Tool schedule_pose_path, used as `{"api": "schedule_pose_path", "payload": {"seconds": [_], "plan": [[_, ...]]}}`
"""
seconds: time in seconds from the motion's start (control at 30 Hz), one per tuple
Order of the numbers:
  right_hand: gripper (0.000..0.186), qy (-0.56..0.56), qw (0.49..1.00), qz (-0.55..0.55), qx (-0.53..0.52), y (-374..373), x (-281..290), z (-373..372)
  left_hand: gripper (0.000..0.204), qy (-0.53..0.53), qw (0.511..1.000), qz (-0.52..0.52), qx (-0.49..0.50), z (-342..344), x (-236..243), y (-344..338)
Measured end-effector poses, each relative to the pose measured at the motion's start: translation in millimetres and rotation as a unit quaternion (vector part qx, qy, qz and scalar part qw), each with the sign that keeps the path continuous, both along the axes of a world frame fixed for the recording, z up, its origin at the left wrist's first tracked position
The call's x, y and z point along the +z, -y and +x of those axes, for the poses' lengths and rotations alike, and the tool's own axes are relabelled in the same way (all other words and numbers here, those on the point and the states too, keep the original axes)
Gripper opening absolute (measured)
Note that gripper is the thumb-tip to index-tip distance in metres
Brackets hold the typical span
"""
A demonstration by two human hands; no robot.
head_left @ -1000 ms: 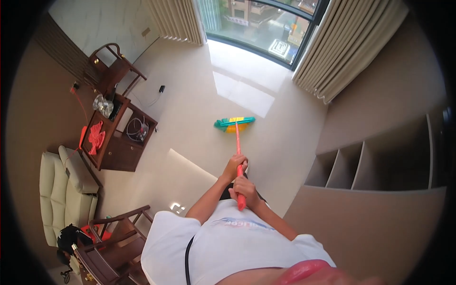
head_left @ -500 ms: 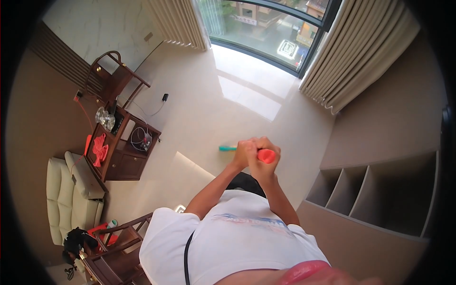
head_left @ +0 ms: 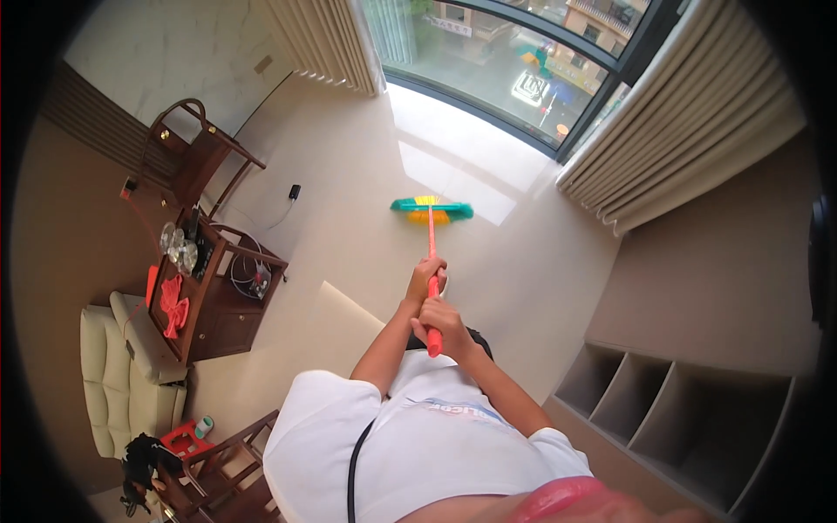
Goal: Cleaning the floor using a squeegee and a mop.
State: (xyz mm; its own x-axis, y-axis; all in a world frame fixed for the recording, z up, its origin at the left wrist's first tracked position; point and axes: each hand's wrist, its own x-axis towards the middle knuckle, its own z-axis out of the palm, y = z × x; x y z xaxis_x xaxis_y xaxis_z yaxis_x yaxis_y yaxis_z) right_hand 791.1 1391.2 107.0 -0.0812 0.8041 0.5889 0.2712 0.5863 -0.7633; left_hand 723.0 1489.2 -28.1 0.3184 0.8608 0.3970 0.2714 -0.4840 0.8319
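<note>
A broom with a teal and yellow head [head_left: 453, 210] rests on the pale glossy floor [head_left: 331, 235] ahead of me, its red pole [head_left: 431, 237] angled back toward my body. My left hand [head_left: 425, 277] is wrapped round the pole, farther along it. Closer to me, my right hand [head_left: 443, 325] grips the pole near its red end, which pokes out below the fingers.
A tall window [head_left: 488, 65] between beige curtains [head_left: 671, 122] fronts me. Left are a wooden chair [head_left: 187, 174], a cart [head_left: 227, 336] with steel pots and red cloth, a cable on the floor and a cream sofa [head_left: 109, 375]. Built-in cubbies [head_left: 697, 418] line the right.
Half a second ago the pole end was raised toward me with both hands bunched round it; now it is lowered, and the broom head shows farther forward, slightly beyond where it was a second ago.
</note>
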Motion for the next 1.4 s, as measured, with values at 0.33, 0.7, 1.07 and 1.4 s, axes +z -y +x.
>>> {"api": "schedule_pose_path", "payload": {"seconds": [0.33,0.7,1.07,1.4], "plan": [[0.018,-0.019,0.983,-0.053,-0.173,-109.7,124.7,61.8,0.01,0.004,0.977,0.04,-0.212,60.1,129.8,-128.7],[0.018,-0.143,0.978,0.011,-0.151,-193.0,135.8,117.1,0.007,0.035,0.983,0.026,-0.177,120.8,111.2,-156.1],[0.019,-0.154,0.959,-0.002,-0.238,-269.2,40.5,197.5,0.008,-0.089,0.948,0.218,-0.214,202.9,64.9,-270.0],[0.024,-0.223,0.938,-0.022,-0.265,-307.2,51.8,295.9,0.011,0.011,0.972,0.054,-0.229,295.9,57.1,-292.5]]}}
